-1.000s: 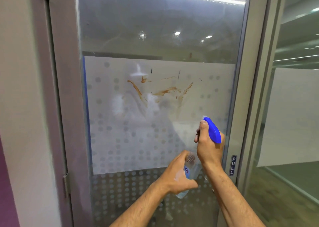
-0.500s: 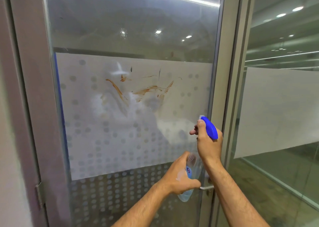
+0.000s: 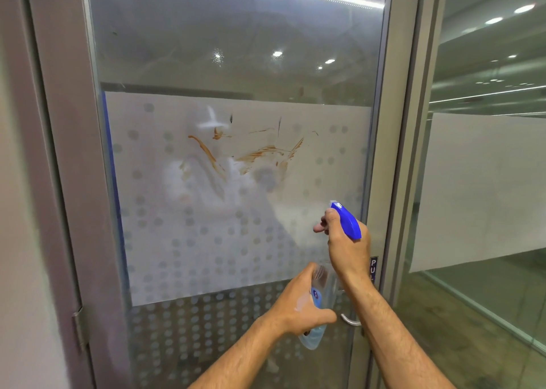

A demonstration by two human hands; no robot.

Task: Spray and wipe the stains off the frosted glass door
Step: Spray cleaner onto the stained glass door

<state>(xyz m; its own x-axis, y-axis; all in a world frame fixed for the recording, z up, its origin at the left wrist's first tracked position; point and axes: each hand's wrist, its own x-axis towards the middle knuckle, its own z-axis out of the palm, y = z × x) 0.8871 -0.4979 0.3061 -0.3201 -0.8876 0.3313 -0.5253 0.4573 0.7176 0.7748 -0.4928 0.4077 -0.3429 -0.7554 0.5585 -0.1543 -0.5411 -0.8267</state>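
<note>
Holding a spray bottle [image 3: 314,335] in front of the door [image 3: 236,211], the person is using both hands. The left hand [image 3: 298,303] is wrapping its fingers around the clear body of the bottle, low and near the door handle [image 3: 350,321], so this grip is grasping the bottle from the side. The right hand [image 3: 347,246] is clenching around the neck under the blue spray head [image 3: 347,221], with the index finger [image 3: 320,227] sticking forward at the trigger side; the nozzle is pointing toward the glass. Brown stains [image 3: 260,153] are lying as streaks across the upper part of the frosted band, above and to the left of the spray head and well apart from it. A small sign [image 3: 373,267] with letters is sitting on the door frame just beside the right wrist. To the right, another glass wall [image 3: 487,181] with a frosted band is standing.
</note>
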